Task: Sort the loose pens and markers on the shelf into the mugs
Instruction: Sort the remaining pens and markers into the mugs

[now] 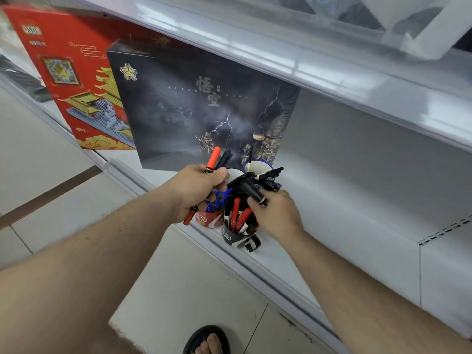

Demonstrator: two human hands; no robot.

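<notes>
White metal shelf takes up most of the view, and standing at the back of it, up behind both hands, are two big boxes: a red box with a gold palace printed on it and, overlapping it in front, a dark box with lightning art. Closer in, four mugs sit bunched right under the hands. A black mug is directly below the right hand, stuffed with red and black markers standing upright, handle pointing toward the camera. Just below the left hand is a red mug, mostly hidden, with something blue poking out that I can't make out. Behind the hands are a blue-rimmed white mug with one pen in it and a second white mug of which only a sliver shows. Left hand is curled tight round a couple of pens, a red marker and a black pen sticking out above the fist, with a red tip out below. Right hand is clamped round a fat bundle of black markers, fanning out up and left over the black mug.
</notes>
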